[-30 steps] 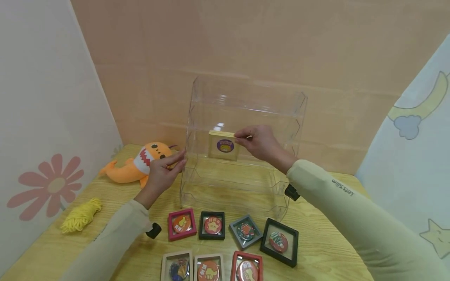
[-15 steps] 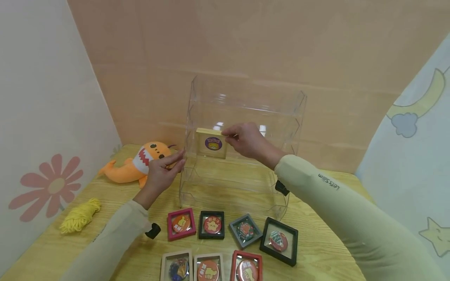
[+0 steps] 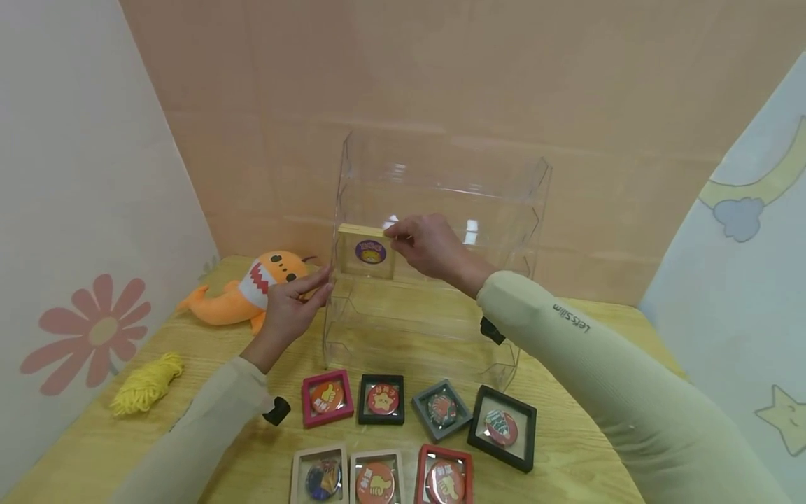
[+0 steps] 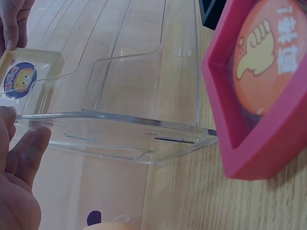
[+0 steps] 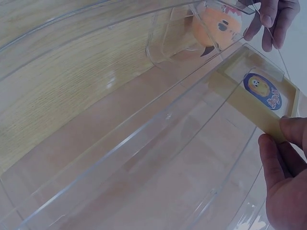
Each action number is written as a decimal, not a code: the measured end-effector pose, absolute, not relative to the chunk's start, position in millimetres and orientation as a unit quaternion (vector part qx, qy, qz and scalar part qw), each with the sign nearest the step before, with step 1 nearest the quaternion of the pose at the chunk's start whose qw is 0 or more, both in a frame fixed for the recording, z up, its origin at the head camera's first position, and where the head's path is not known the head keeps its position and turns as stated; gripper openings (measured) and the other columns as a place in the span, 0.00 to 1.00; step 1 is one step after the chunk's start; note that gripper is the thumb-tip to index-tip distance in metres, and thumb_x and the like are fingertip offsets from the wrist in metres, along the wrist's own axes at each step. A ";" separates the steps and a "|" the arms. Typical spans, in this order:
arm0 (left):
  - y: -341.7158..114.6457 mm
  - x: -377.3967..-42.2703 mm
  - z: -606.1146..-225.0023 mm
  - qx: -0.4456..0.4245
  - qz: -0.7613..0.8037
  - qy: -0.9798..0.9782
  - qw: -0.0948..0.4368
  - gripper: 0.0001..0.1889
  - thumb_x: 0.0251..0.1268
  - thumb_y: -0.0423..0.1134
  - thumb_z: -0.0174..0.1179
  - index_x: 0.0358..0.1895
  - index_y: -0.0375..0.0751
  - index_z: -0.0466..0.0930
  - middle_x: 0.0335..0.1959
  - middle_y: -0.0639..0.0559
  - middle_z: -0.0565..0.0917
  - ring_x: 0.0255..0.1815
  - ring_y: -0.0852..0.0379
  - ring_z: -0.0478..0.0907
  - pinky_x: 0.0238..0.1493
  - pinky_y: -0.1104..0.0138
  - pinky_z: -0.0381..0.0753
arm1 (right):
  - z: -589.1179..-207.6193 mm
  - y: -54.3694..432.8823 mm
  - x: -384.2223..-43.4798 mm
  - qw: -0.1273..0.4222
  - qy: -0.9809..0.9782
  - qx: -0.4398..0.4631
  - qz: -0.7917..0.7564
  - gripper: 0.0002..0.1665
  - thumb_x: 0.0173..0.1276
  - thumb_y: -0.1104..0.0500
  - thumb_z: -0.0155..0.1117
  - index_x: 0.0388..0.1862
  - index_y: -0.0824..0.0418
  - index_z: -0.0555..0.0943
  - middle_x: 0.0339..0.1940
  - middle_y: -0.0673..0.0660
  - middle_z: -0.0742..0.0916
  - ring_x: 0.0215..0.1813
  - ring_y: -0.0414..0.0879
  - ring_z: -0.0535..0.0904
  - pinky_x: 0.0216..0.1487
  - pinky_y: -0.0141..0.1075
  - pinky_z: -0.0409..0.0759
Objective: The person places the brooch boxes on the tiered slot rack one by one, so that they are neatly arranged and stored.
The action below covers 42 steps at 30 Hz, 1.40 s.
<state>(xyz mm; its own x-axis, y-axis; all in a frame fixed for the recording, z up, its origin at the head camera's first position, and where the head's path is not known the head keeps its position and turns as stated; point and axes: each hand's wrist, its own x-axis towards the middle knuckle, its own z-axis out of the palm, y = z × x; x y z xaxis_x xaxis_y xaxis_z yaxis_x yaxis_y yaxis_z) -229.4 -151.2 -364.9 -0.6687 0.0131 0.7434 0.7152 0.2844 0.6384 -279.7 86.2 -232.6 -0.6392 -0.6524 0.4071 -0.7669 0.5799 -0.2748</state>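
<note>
My right hand (image 3: 431,245) pinches the top right corner of a cream display frame (image 3: 348,255) with a round purple cartoon badge (image 3: 370,252) inside. The frame stands upright in a middle tier of a clear tiered display rack (image 3: 434,178), close to its left side panel. In the right wrist view, thumb and fingers grip the edge of the frame (image 5: 240,98). My left hand (image 3: 294,308) holds the rack's left side panel by its front edge. Fingers of that left hand (image 4: 24,163) show on both sides of the panel in the left wrist view.
In front of the rack lie several badge frames, among them a pink one (image 3: 306,406), a black one (image 3: 381,421) and a red one (image 3: 468,483). An orange shark plush (image 3: 223,304) and a yellow yarn bundle (image 3: 147,383) are at the left.
My right hand has moved left along the rack tier with the cream frame, bringing it near the left side panel. My left hand has stayed at the panel.
</note>
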 end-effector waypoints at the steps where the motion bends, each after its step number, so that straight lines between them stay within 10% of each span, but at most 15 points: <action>1: -150.0 -226.7 -361.4 -0.249 -0.540 -0.736 0.323 0.16 0.57 0.18 0.60 0.51 0.22 0.77 0.46 0.33 0.80 0.37 0.50 0.83 0.29 0.71 0.83 | -232.5 85.7 -280.0 0.132 -0.880 0.402 0.217 0.11 0.65 0.68 0.61 0.46 0.66 0.85 0.42 0.60 0.87 0.39 0.48 0.83 0.40 0.35 0.83; 31: -146.4 -217.9 -353.4 -0.243 -0.540 -0.744 0.311 0.15 0.59 0.19 0.59 0.50 0.21 0.77 0.45 0.33 0.80 0.37 0.39 0.82 0.29 0.70 0.83 | -231.9 96.2 -271.3 0.131 -0.888 0.387 0.213 0.16 0.65 0.61 0.64 0.51 0.63 0.82 0.54 0.59 0.82 0.50 0.52 0.78 0.46 0.40 0.82; 42: -149.5 -217.4 -354.1 -0.242 -0.539 -0.745 0.309 0.15 0.58 0.19 0.60 0.50 0.21 0.77 0.46 0.33 0.80 0.38 0.43 0.82 0.29 0.70 0.84 | -245.0 140.7 -213.5 0.173 -0.840 0.467 0.217 0.11 0.59 0.62 0.69 0.42 0.62 0.84 0.50 0.59 0.83 0.45 0.50 0.80 0.38 0.40 0.83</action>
